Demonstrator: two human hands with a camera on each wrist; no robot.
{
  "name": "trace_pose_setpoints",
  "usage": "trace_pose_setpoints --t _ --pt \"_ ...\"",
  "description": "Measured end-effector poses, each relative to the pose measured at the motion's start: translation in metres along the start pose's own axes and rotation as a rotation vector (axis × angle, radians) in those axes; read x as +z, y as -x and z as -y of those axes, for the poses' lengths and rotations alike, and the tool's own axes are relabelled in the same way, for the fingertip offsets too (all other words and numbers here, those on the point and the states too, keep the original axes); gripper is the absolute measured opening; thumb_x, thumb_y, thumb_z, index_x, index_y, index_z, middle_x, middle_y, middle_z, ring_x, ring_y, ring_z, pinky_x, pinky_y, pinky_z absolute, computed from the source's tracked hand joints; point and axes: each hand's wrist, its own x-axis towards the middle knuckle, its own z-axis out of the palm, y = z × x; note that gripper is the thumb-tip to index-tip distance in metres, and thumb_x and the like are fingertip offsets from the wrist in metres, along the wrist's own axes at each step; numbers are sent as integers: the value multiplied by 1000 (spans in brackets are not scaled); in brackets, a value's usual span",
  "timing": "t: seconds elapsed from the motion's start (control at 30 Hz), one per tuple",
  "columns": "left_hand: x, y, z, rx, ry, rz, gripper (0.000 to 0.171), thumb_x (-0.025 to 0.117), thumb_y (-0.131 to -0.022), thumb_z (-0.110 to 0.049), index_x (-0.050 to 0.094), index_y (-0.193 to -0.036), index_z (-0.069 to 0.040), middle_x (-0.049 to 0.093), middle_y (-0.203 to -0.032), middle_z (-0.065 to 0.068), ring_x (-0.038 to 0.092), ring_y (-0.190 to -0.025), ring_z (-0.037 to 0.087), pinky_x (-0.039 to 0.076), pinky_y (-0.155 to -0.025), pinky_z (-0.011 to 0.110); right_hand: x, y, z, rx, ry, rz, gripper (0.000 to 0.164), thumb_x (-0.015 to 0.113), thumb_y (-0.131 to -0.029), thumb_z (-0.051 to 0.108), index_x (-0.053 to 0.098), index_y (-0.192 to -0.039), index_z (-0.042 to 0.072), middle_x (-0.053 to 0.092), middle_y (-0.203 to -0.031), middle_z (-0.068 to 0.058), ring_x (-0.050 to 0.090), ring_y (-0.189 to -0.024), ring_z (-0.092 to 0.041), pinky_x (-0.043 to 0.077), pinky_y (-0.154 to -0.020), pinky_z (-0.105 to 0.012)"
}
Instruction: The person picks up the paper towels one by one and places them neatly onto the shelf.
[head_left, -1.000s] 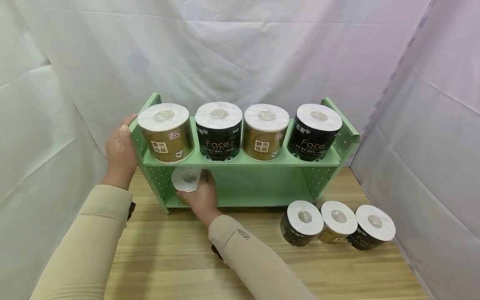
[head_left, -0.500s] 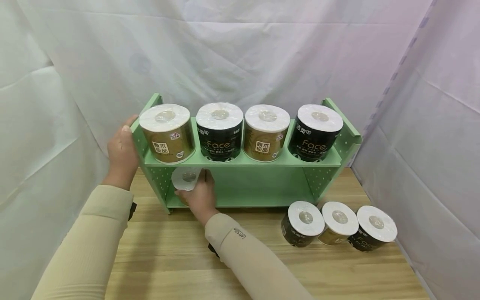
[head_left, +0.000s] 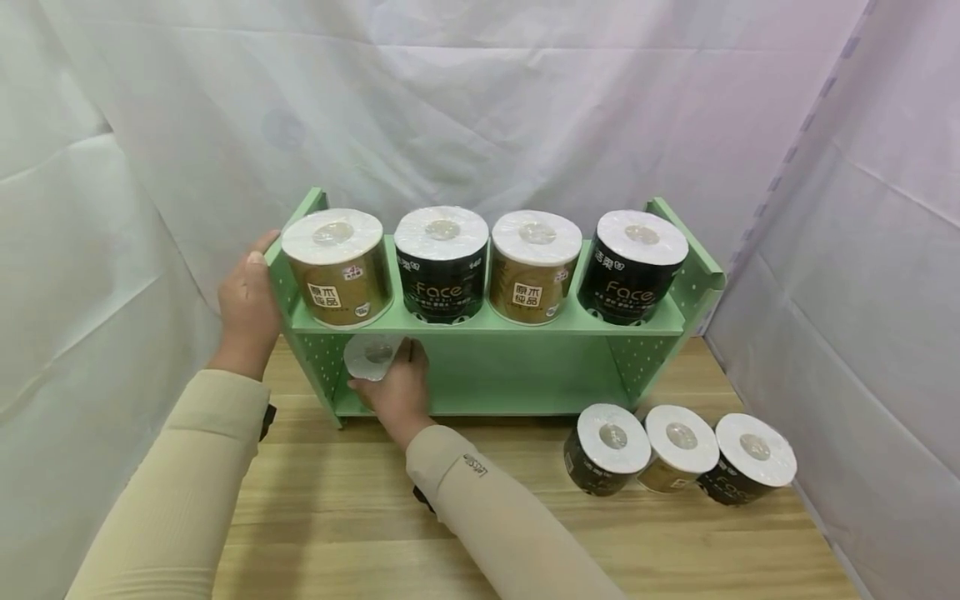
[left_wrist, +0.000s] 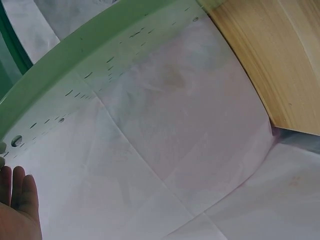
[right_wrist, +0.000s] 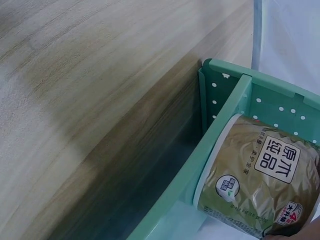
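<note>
In the head view, my right hand [head_left: 397,383] grips a gold-wrapped toilet paper roll [head_left: 367,357] at the left end of the green shelf's [head_left: 487,331] lower level. The right wrist view shows this toilet paper roll [right_wrist: 260,180] standing close to the perforated side panel, with a bit of the hand [right_wrist: 305,232] at the corner. My left hand [head_left: 247,304] touches the outside of the left side panel near its top. Straight fingers of the left hand [left_wrist: 20,200] show beside the panel [left_wrist: 100,60] in the left wrist view.
Several toilet paper rolls, gold ones [head_left: 336,267] and black ones [head_left: 441,265], stand along the upper level. Two black rolls [head_left: 606,450] and a gold roll [head_left: 678,450] stand on the wooden table [head_left: 360,517] at front right. White cloth [head_left: 480,100] hangs behind and at both sides.
The right hand and its roll stay nearly in place, with the wrist shifting slightly left. The left hand stays on the panel; the whole view drifts slightly.
</note>
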Motion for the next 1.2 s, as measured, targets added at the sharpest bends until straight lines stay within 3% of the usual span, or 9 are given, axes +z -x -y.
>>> trace_pose_setpoints --t 0.27,0.97,1.2 --pt "0 2 0 5 -1 8 50 18 -104 -36 47 -144 -26 50 -143 6 48 -128 25 39 -108 43 2 1 1 11 71 -20 109 89 -65 40 32 -142 -10 40 -140 -22 42 -127 -31 44 -103 -33" --pt "1 0 0 47 -18 -15 51 19 -104 -34 50 -142 -21 53 -140 8 51 -123 25 41 -106 42 4 2 1 31 3 4 107 86 -68 37 26 -147 -3 32 -145 -21 36 -132 -31 43 -104 -35" --pt "0 0 0 24 -29 -6 51 18 -104 -35 48 -144 -23 52 -141 9 50 -126 28 40 -106 44 2 3 -5 17 -28 11 107 84 -70 40 25 -149 0 30 -147 -22 33 -134 -34 46 -101 -39"
